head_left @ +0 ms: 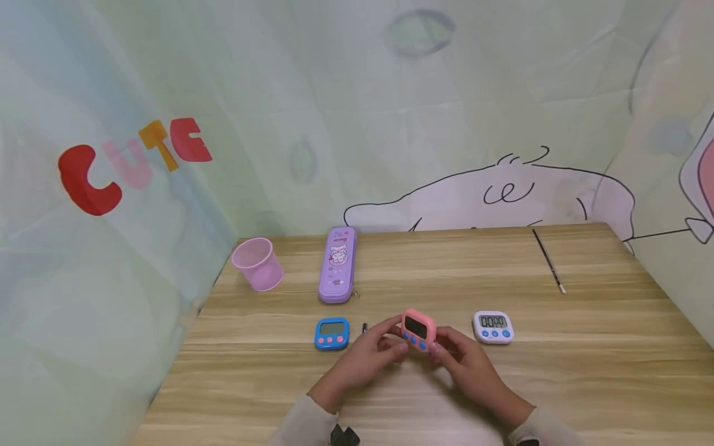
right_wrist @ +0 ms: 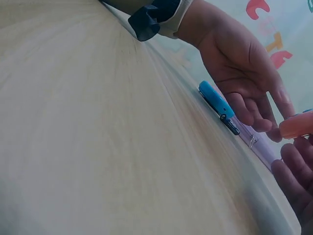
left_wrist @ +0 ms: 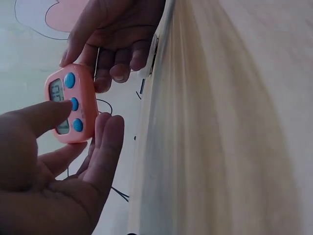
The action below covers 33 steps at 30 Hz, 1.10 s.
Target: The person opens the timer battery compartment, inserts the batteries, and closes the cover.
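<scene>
A pink digital timer [head_left: 418,329] with blue buttons is held up between both hands, tilted over the wooden table. My left hand [head_left: 370,354] supports one end with its fingers; in the left wrist view its thumb [left_wrist: 51,115] overlaps the middle button and part of the lit display. The right hand [head_left: 467,365] pinches the opposite end between thumb and fingers. Left of the hands lies a blue timer [head_left: 331,334] with pink buttons, and beside it a small dark cylinder [head_left: 365,327]. A white timer [head_left: 493,327] showing zeros lies right of the right hand.
A purple pencil case [head_left: 338,266] lies toward the back of the table [head_left: 586,371]. To its left stands a pink cup [head_left: 259,266]. A dark pencil [head_left: 549,260] lies at the back right. A printed curtain [head_left: 312,111] hangs behind the table.
</scene>
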Motion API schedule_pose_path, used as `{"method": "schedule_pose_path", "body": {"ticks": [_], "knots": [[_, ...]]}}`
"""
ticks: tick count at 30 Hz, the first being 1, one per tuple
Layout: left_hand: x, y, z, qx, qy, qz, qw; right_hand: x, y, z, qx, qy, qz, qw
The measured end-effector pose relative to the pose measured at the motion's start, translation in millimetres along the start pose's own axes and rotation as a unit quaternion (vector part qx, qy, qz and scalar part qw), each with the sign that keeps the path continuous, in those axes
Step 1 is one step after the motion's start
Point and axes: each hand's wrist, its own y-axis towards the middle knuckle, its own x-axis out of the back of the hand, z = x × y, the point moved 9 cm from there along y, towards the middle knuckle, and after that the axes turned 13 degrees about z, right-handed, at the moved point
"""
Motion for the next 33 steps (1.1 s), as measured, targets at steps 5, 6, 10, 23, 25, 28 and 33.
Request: {"method": "schedule_pose_path", "body": {"ticks": [5, 6, 10, 23, 25, 28, 33], "knots": [[1.9, 1.5, -4.6, 0.01, 0.08, -0.025, 0.9964, 1.5, 3.5, 17.7, 0.035, -0.028, 0.004, 0.999], [2.3, 1.4, -5.2, 0.014, 0.097, -0.03, 0.9948, 2.1, 3.9, 18.6, 0.04, -0.03, 0.006, 0.9987], [4.1, 0.7, -10.5, 0.014, 0.149, -0.042, 0.9879, 6.2, 4.3, 12.2, 0.033, -0.05, 0.008, 0.9982], [9.4, -1.0, -18.3, 0.025, 0.16, -0.056, 0.9853, 7.8, 14.5, 9.3, -0.017, -0.144, 0.047, 0.9883], [11.0, -0.9, -18.9, 0.023, 0.164, -0.057, 0.9845, 8.4, 16.4, 13.8, -0.008, -0.173, 0.047, 0.9838], [13.1, -0.2, -19.4, 0.02, 0.176, -0.055, 0.9826, 9.3, 19.0, 18.7, 0.001, -0.203, 0.046, 0.9781], [16.5, 2.4, -21.8, 0.022, 0.208, -0.053, 0.9765, 9.2, 23.1, 22.6, 0.002, -0.268, 0.04, 0.9626]]}}
